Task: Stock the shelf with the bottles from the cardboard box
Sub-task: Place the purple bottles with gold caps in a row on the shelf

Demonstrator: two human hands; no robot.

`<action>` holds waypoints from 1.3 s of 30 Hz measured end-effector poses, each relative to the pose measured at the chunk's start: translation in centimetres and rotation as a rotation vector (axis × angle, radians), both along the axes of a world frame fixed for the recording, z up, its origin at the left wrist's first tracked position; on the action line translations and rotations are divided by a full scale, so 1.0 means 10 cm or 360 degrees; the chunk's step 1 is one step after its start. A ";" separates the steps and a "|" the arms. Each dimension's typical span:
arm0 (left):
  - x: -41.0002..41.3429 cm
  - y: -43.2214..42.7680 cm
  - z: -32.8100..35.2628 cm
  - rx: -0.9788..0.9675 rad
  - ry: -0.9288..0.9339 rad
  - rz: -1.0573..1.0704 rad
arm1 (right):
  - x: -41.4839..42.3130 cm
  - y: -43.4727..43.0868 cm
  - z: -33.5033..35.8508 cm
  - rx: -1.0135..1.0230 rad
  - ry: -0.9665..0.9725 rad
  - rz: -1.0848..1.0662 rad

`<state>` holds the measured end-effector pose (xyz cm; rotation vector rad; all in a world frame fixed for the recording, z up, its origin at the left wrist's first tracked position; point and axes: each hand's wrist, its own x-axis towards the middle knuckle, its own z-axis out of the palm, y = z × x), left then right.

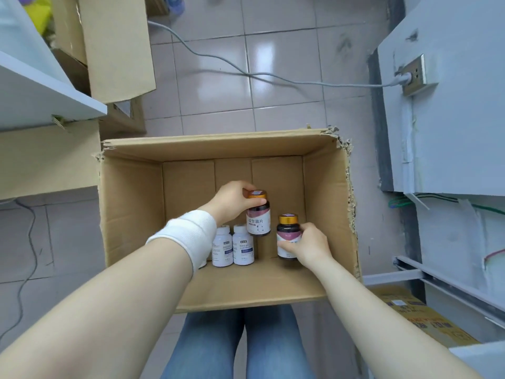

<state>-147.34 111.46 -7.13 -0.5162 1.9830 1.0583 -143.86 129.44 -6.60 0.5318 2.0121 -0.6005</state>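
Head view gives me the cardboard box [131,214] in the middle of the frame, open at the top and standing just ahead of the person's knees, I judge so that both arms can reach in at once. Two white bottles [222,246] stand upright side by side against the near wall, lower left inside the box; a third may be hidden behind the wristband [188,233], I cannot tell.

The left hand [232,199] has its fingers curled round the gold cap and shoulder of a dark bottle [258,220], held upright with its label facing me and, as far as I can judge, clear of the box floor. The right hand [308,246] wraps the body of a second dark bottle [287,231] just to the right of the first, thumb across the label, cap free. Taking one in each hand looks like a way to halve the trips.

The white shelf [41,97] sits at the upper left edge of the frame, well apart from the box, so I expect both bottles to go up and left
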 end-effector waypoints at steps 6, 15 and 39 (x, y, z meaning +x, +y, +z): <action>0.09 -0.29 1.03 0.0200 0.0268 0.0183 | 0.07 -0.06 1.04 -0.0349 0.0155 -0.0493; 0.53 -0.36 2.66 0.0637 0.0619 -0.0052 | 0.95 -0.15 2.63 -0.0541 0.0599 -0.1036; 4.96 2.27 6.00 0.1705 0.0758 -0.1364 | 6.52 0.99 5.28 -0.0276 0.2002 -0.1963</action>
